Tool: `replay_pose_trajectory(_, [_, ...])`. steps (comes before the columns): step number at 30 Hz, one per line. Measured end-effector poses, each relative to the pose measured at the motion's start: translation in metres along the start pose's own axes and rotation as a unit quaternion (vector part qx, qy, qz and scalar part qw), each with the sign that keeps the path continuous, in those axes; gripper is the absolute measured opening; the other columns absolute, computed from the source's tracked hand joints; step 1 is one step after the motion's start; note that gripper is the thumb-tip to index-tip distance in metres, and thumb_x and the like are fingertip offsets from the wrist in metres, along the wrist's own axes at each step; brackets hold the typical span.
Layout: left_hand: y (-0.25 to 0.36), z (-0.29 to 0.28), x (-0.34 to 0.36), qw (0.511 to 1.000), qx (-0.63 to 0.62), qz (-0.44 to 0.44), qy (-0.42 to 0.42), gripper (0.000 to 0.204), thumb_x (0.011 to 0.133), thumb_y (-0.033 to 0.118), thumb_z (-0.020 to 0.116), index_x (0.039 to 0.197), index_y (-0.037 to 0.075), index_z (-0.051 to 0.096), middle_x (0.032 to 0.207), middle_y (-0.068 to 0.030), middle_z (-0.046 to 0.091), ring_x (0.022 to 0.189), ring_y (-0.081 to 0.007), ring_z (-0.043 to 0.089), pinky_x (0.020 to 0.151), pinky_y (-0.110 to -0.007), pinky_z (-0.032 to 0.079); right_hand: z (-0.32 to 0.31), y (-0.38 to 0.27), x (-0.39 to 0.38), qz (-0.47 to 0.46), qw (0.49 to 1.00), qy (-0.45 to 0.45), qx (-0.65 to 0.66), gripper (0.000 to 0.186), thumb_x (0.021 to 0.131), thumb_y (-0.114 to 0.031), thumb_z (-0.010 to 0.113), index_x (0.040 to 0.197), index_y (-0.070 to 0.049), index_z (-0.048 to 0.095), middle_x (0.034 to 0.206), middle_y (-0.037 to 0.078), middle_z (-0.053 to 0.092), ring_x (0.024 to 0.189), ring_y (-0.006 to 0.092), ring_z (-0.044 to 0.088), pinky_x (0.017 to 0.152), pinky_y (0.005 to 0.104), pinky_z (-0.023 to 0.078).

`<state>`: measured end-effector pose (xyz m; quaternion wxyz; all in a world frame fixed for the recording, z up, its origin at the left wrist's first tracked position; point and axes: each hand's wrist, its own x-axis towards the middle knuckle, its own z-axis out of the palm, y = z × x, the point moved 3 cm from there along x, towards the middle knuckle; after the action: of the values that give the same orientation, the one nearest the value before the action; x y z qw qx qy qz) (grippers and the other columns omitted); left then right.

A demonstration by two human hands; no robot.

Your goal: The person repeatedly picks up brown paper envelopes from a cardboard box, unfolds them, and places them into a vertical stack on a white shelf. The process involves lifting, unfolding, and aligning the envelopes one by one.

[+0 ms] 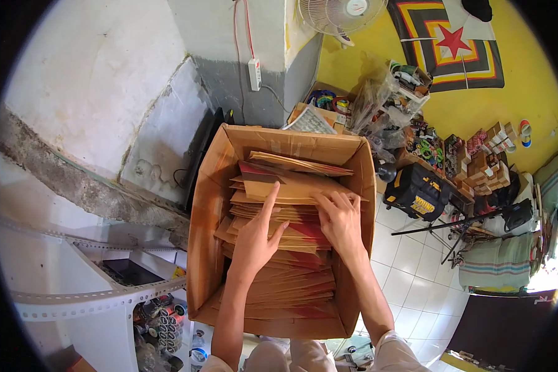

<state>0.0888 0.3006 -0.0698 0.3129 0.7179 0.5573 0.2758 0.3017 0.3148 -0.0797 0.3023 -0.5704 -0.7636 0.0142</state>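
A large open cardboard box [206, 248] stands in front of me, packed with rows of flat brown cardboard pieces [291, 282], some with dark red areas. My left hand [256, 239] is over the middle of the rows, index finger stretched out against a wide flat cardboard piece [304, 187] and thumb apart. On that same piece's right end, the bent fingers of my right hand [341, 222] close over its edge. Its fingertips are partly hidden. The piece leans toward the far side of the box, in front of a few more flat pieces [297, 162].
White shelving [105, 297] with small goods stands at the left. Behind the box are a power strip [255, 74] on the wall and a fan [344, 13]. A black bag [417, 192], a tripod [456, 229] and stacked small boxes [487, 170] lie to the right.
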Motion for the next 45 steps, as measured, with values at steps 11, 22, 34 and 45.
replay_pose_trajectory(11, [-0.007, -0.006, -0.034, 0.996, 0.015, 0.056, 0.070, 0.033, 0.104, 0.015, 0.073, 0.135, 0.009, 0.067, 0.092, -0.0234, 0.075, 0.083, -0.0435, 0.072, 0.073, -0.051, 0.055, -0.021, -0.032, -0.036, -0.024, 0.999, -0.031, 0.017, 0.037, 0.085, -0.001, 0.079, 0.119, -0.014, 0.080, 0.112, 0.000, 0.076, 0.101, 0.0220, 0.067, 0.101, 0.0468, 0.044])
replay_pose_trajectory(22, [0.057, -0.065, -0.173, 0.992, 0.019, 0.045, 0.115, 0.031, 0.098, 0.011, 0.078, 0.129, 0.007, 0.074, 0.106, -0.0200, 0.080, 0.095, -0.0400, 0.076, 0.083, -0.046, 0.059, -0.116, -0.132, -0.107, -0.033, 0.994, -0.057, 0.087, 0.036, 0.089, -0.004, 0.077, 0.124, -0.010, 0.079, 0.115, 0.002, 0.075, 0.099, 0.0229, 0.064, 0.099, 0.0450, 0.043])
replay_pose_trajectory(34, [0.114, -0.105, -0.275, 0.985, -0.002, 0.029, 0.167, 0.034, 0.095, 0.005, 0.080, 0.128, 0.007, 0.074, 0.107, -0.0193, 0.080, 0.098, -0.0381, 0.078, 0.080, -0.044, 0.060, -0.169, -0.198, -0.168, -0.034, 0.982, -0.001, 0.184, 0.032, 0.087, -0.003, 0.082, 0.118, -0.011, 0.083, 0.114, 0.001, 0.078, 0.096, 0.0209, 0.066, 0.096, 0.0402, 0.043])
replay_pose_trajectory(45, [0.107, -0.098, -0.296, 0.992, -0.035, -0.047, 0.110, 0.035, 0.100, 0.014, 0.079, 0.133, 0.007, 0.071, 0.096, -0.0158, 0.082, 0.083, -0.0281, 0.083, 0.069, -0.037, 0.062, -0.189, -0.197, -0.171, -0.052, 0.969, -0.046, 0.238, 0.038, 0.091, -0.002, 0.079, 0.128, -0.010, 0.079, 0.111, 0.008, 0.075, 0.101, 0.0274, 0.067, 0.099, 0.0423, 0.048])
